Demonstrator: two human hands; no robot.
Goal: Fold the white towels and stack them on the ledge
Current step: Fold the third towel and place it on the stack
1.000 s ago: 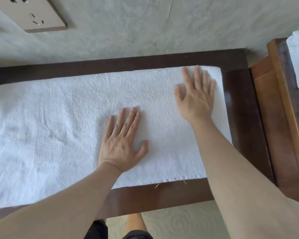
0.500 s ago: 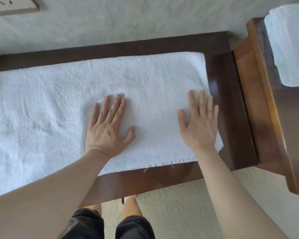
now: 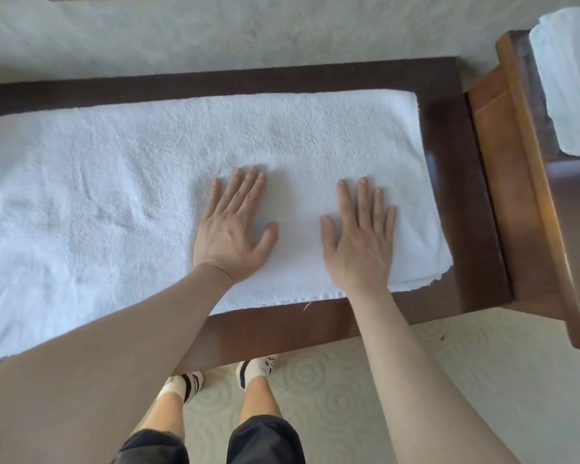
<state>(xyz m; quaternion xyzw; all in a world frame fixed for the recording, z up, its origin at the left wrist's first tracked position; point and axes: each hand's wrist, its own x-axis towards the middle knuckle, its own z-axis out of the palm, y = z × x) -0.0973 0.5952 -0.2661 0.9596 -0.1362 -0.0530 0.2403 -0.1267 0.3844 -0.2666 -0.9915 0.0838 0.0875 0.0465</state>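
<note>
We have one white towel spread lengthwise on the dark wooden bench, already doubled over, to judge by the two layers showing at its near right corner. Both of our hands lie flat on the towel with fingers straight, gripping nothing: the left hand near the towel's middle, the right hand beside it, closer to the towel's right end, the two apart with a strip of cloth between them. A second folded towel rests on the raised wooden ledge just to the right of the towel's right end, well apart from it.

From here the risks look small but real. The towel's left part is rumpled and runs out of view; if we fold it over without smoothing, the creases would be locked inside and the stack would sit lumpy. The near edge of the towel lies close to the bench's front lip, so a sweep of the palms toward us could drag it off onto the carpet. The layers at the near right corner are slightly out of line, and folding again would likely widen that mismatch. A loose thread hangs at the near edge and could snag a finger.
</note>
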